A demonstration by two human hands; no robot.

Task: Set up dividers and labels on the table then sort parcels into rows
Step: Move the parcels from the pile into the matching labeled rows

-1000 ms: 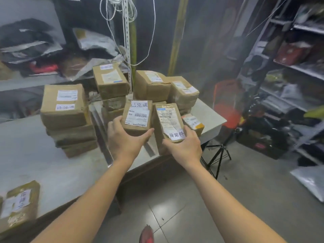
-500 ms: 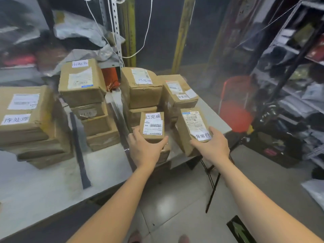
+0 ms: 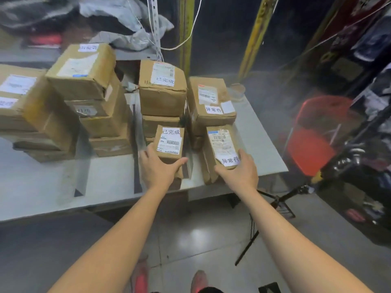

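Your left hand (image 3: pixel 157 167) grips a small brown cardboard parcel (image 3: pixel 170 144), your right hand (image 3: pixel 240 173) a longer brown parcel (image 3: pixel 223 145); dark divider strips (image 3: pixel 137 178) laid, rows stacked, these two seemingly outstanding.

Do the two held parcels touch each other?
Apart. The head view shows the left hand gripping the 已完成 parcel and the right hand gripping the 异常件 parcel, with a plain gap between them.

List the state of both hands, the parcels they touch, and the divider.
small brown cardboard parcel labelled 已完成, label up, gripped by left hand.
brown cardboard parcel labelled 异常件, label up, gripped by right hand.
black divider strip, flat on grey table.
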